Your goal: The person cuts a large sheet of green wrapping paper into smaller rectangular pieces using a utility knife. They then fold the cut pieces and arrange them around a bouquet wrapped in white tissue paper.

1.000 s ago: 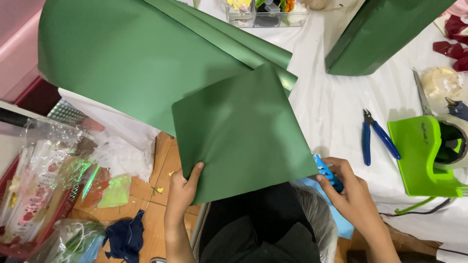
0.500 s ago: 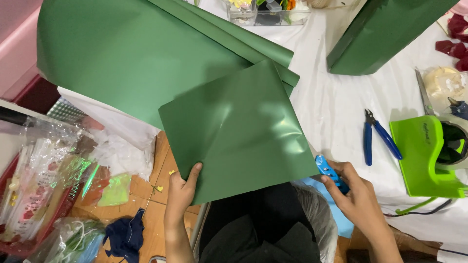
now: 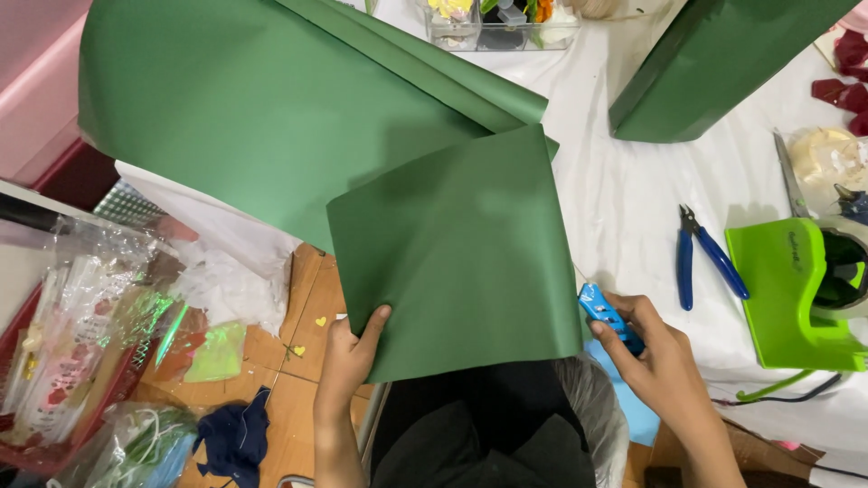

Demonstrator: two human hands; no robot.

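Observation:
My left hand [image 3: 348, 357] pinches the lower left corner of a square green paper sheet [image 3: 457, 253], thumb on top. The sheet lies tilted over the table edge and partly on several larger green sheets [image 3: 262, 108] that fan out to the upper left. At the sheet's lower right corner, my right hand [image 3: 655, 357] grips a small blue cutter [image 3: 604, 312], its tip touching the paper's right edge.
Blue-handled pliers [image 3: 701, 258] lie on the white tablecloth [image 3: 624, 208]. A bright green tape dispenser [image 3: 805, 294] stands at the right. Another green sheet [image 3: 714, 63] lies at the top right. A clear organiser box [image 3: 497, 23] sits at the back. Plastic bags [image 3: 81, 343] crowd the floor at left.
The square sheet has swung back toward the right and now lies flatter. My right hand with the cutter has stayed at its lower right corner.

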